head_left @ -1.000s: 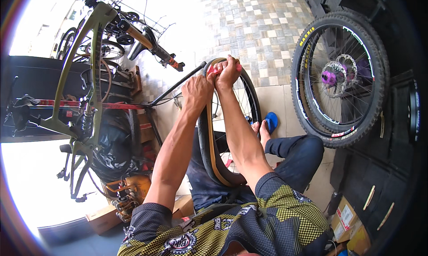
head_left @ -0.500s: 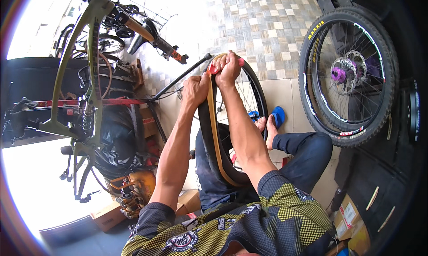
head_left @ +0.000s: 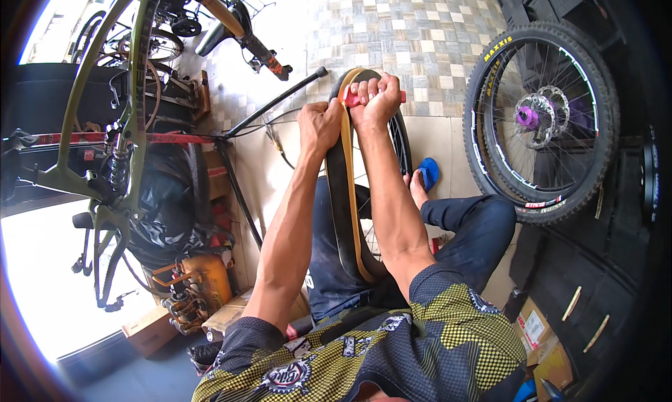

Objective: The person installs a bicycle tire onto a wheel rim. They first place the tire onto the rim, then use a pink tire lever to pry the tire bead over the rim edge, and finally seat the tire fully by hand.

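A bicycle wheel stands between my legs, its black tire (head_left: 341, 213) with a tan sidewall leaning toward my body. My left hand (head_left: 320, 127) is closed against the tire's left side near the top, thumb pressed by the tan edge. In my right hand (head_left: 376, 102) is a red tire lever (head_left: 353, 99), fingers wrapped round it, its tip at the tan edge of the tire. The other end of the lever sticks out past my fist. My forearms and the tire hide part of the spokes and rim.
Two knobby wheels (head_left: 610, 115) with purple hubs lean against black panels at right. At left a green bike frame (head_left: 78, 129) hangs by a black stand leg (head_left: 280, 102). Cardboard boxes (head_left: 150, 330) and an orange container (head_left: 208, 276) are low left. A blue sandal (head_left: 428, 173) is under my foot.
Both hands and the top of the wheel have shifted right. More of the tire's top shows beyond my hands. The surroundings have slid slightly left in the view.
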